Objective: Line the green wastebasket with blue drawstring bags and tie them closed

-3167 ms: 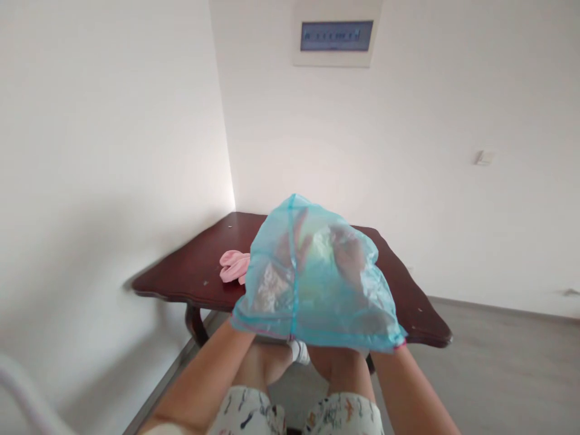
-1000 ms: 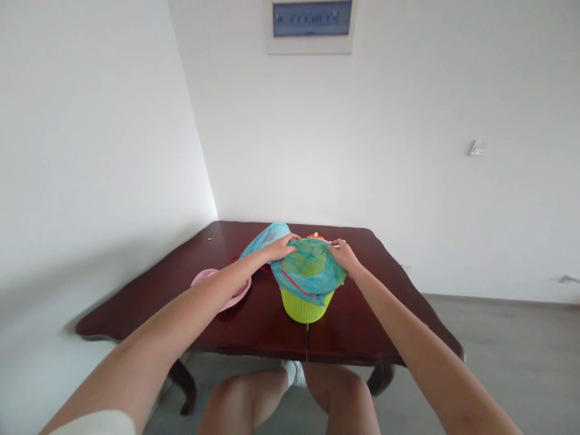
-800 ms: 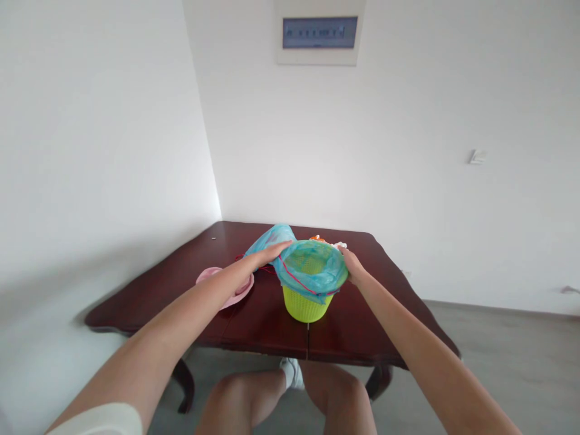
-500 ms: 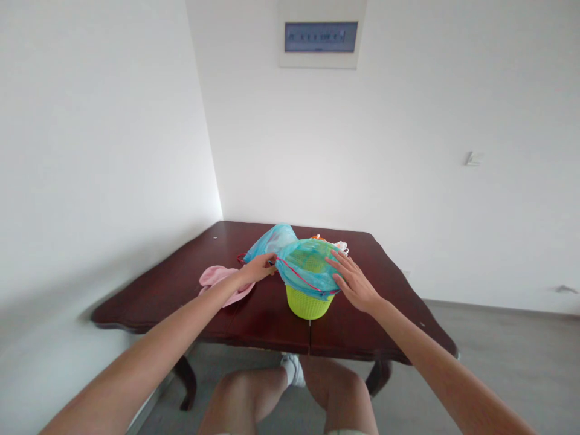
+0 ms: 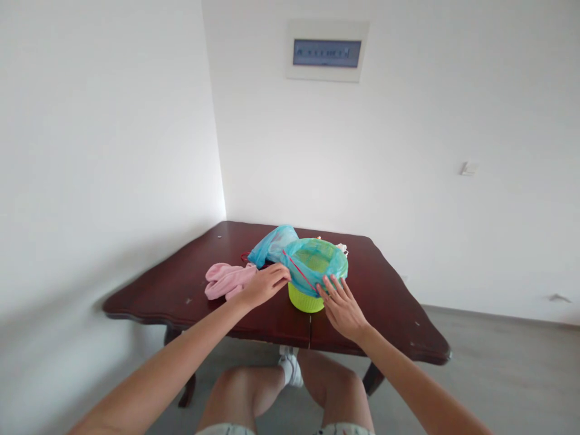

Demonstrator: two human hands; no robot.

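A light-green plastic basket (image 5: 305, 301) stands near the front middle of the table. Over its rim drapes a translucent blue drawstring trash bag (image 5: 299, 284), with a red drawstring crossing the near left side. My left hand (image 5: 268, 284) is closed at the bag's left edge, thumb and fingers pinched together on the plastic. Against the front right of the bag lies my right hand (image 5: 342, 307), its fingers stretched out and slightly apart. Just left of my left hand is a crumpled pink cloth (image 5: 226, 280).
Behind the basket, to the left, lies another blue plastic bag (image 5: 274, 243) with a red string. A small white item (image 5: 343, 248) shows partly behind the basket. The dark red wooden table (image 5: 385, 302) meets the white wall at the back.
My right hand has moved left and down, from the bag's right side to its front. The left hand has shifted slightly lower and rightward. The bag's mouth now shows wider over the basket.
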